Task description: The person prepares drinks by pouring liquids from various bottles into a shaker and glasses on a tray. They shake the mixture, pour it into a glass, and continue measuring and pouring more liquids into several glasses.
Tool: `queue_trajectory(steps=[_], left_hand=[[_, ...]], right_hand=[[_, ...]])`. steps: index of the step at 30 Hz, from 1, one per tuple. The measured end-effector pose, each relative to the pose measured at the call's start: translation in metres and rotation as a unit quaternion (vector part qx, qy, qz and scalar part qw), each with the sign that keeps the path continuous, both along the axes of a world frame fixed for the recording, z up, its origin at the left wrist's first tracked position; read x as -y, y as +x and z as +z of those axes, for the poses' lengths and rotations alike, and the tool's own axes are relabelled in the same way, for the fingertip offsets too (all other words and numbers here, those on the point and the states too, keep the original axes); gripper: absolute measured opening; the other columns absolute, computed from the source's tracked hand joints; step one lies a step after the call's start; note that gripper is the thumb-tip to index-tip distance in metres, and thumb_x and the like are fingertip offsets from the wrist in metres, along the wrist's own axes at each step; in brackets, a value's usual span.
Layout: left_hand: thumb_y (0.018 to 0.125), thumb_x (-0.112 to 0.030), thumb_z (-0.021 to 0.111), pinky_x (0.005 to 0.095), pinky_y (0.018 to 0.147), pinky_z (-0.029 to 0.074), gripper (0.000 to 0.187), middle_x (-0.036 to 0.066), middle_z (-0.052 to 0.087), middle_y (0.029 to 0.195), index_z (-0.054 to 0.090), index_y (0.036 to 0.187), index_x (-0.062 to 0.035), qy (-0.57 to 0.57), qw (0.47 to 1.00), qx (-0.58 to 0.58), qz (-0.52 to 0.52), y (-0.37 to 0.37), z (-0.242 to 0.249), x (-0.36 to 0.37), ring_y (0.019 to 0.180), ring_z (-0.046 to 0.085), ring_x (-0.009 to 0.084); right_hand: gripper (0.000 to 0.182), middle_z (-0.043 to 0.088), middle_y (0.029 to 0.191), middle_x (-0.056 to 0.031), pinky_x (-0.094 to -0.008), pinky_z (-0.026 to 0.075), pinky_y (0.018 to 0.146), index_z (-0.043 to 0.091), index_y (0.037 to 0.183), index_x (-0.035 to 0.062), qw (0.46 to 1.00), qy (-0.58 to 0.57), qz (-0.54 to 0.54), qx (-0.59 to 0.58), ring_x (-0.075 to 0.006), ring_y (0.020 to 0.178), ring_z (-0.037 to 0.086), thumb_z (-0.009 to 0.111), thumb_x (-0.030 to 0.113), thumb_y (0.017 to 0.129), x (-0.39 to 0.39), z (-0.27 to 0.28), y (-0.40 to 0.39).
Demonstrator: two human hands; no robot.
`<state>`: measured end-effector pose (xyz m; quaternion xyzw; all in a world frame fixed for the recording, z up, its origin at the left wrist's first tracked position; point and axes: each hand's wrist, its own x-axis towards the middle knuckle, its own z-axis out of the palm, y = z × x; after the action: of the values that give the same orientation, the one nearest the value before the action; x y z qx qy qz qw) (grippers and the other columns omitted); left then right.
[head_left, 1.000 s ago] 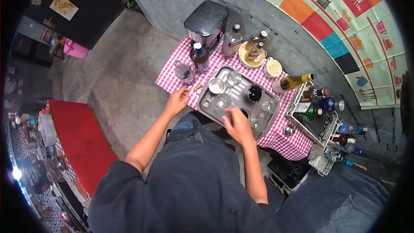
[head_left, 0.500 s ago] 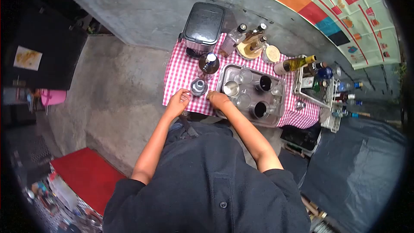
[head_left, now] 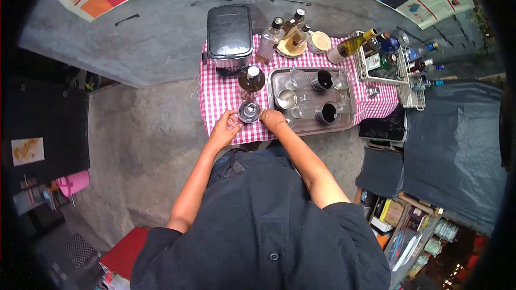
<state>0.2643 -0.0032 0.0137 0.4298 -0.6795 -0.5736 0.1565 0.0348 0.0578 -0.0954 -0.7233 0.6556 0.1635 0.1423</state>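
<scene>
1. Your left arm reaches forward from the lap side, and your left hand (head_left: 224, 128) sits palm inward at the near left of the clear bottle (head_left: 249, 111), its fingers loosely curled and parted, not closed round it.
2. Your right arm angles forward and inward; your right hand (head_left: 273, 120) is back-up with fingers folded, their tips at the bottle's right side. You can't tell from this view whether they grip anything.
3. One clear bottle stands upright between your two hands, seen from above.
4. One dark bottle (head_left: 251, 79) with a white cap stands just beyond it, ahead of your hands.
5. One tray (head_left: 312, 128) lies to the right of your right hand, carrying two dark cups, one metal cup (head_left: 286, 99) and at least four clear glasses.
6. Farther ahead of your right hand stand three bottles, two of them on a round board; one round-lidded jar (head_left: 320, 42) is right of them, then one yellow-green bottle (head_left: 349, 48).
7. One lidded bin (head_left: 230, 35) stands well ahead of your left hand.
</scene>
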Motion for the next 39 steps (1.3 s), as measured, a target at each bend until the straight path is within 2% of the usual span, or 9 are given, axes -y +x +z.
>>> queue_trajectory(steps=[4,7,11,14,15,23,29,32,39], left_hand=[[0.078,-0.014,0.079,0.0302,0.077,0.052,0.062,0.008,0.059,0.108,0.048,0.131,-0.0061,-0.012,0.999,0.017,-0.025,-0.002,0.007,0.006,0.087,0.06,0.014],[0.071,-0.025,0.085,0.042,0.099,0.048,0.087,0.019,0.048,0.13,0.037,0.14,-0.0023,-0.082,0.993,0.058,-0.06,-0.006,0.015,0.012,0.113,0.057,0.031],[0.068,-0.028,0.088,0.0442,0.107,0.043,0.099,0.022,0.042,0.137,0.03,0.144,-0.0011,-0.114,0.987,0.069,-0.09,-0.015,0.009,0.017,0.126,0.05,0.0363],[0.068,-0.029,0.088,0.0446,0.108,0.042,0.101,0.022,0.041,0.138,0.029,0.145,-0.0014,-0.145,0.983,0.061,-0.097,-0.019,0.007,0.017,0.129,0.048,0.0366],[0.068,-0.03,0.088,0.0449,0.108,0.041,0.102,0.022,0.042,0.139,0.029,0.145,-0.0016,-0.105,0.988,0.056,-0.102,-0.021,0.01,0.017,0.129,0.047,0.0371],[0.067,-0.026,0.089,0.0439,0.107,0.042,0.1,0.022,0.044,0.133,0.03,0.145,-0.0011,-0.162,0.981,0.036,-0.099,-0.023,-0.006,0.014,0.127,0.048,0.0374],[0.068,-0.022,0.089,0.0424,0.106,0.044,0.097,0.02,0.042,0.134,0.032,0.143,-0.0004,-0.155,0.983,0.033,-0.091,-0.025,-0.003,0.011,0.125,0.049,0.0358],[0.067,-0.025,0.089,0.0427,0.107,0.042,0.095,0.02,0.046,0.13,0.035,0.141,0.0009,-0.122,0.99,0.019,-0.073,-0.026,0.002,0.01,0.126,0.048,0.036],[0.069,-0.026,0.088,0.0421,0.106,0.042,0.092,0.021,0.045,0.132,0.035,0.139,0.0026,-0.137,0.989,0.012,-0.06,-0.026,-0.002,0.008,0.126,0.047,0.0361]], right_hand=[[0.019,0.071,0.102,-0.0102,-0.0348,0.059,0.073,0.061,0.105,0.005,0.999,-0.026,-0.024,0.001,-0.0225,0.092,0.07,0.051,0.014,0.091,-0.003,-0.008,0.002],[0.02,0.07,0.103,-0.0112,-0.0345,0.058,0.075,0.061,0.106,0.005,1.0,-0.018,-0.011,0.015,-0.0228,0.094,0.069,0.051,0.014,0.091,-0.001,0.004,-0.002],[0.026,0.066,0.111,-0.0136,-0.0345,0.056,0.081,0.062,0.112,0.0043,0.997,0.013,-0.035,0.06,-0.0245,0.101,0.067,0.053,0.015,0.09,-0.006,0.023,-0.008],[0.028,0.064,0.114,-0.0141,-0.0352,0.056,0.084,0.062,0.115,0.004,0.999,-0.026,-0.017,0.039,-0.0265,0.103,0.065,0.054,0.016,0.09,-0.01,0.013,-0.006],[0.024,0.064,0.11,-0.0126,-0.0397,0.059,0.077,0.061,0.111,0.0043,0.997,-0.052,-0.013,0.048,-0.0274,0.097,0.068,0.048,0.018,0.096,-0.012,0.009,-0.006],[0.027,0.064,0.108,-0.0122,-0.0371,0.059,0.076,0.061,0.115,0.0045,0.997,-0.055,0.017,0.044,-0.0255,0.096,0.069,0.048,0.018,0.096,-0.01,0.007,-0.01],[0.03,0.06,0.131,-0.0169,-0.0398,0.057,0.085,0.063,0.119,0.007,0.982,0.129,-0.134,0.044,-0.0313,0.115,0.065,0.044,0.021,0.101,0.016,0.038,0.004],[0.03,0.066,0.124,-0.0144,-0.0387,0.057,0.085,0.065,0.122,0.0081,0.984,0.134,-0.114,0.014,-0.0277,0.108,0.068,0.05,0.016,0.097,0.025,-0.009,0.009],[0.032,0.068,0.122,-0.0155,-0.043,0.057,0.086,0.066,0.123,0.0078,0.95,0.214,-0.229,0.024,-0.0295,0.109,0.068,0.049,0.017,0.097,0.035,0.012,0.015]])
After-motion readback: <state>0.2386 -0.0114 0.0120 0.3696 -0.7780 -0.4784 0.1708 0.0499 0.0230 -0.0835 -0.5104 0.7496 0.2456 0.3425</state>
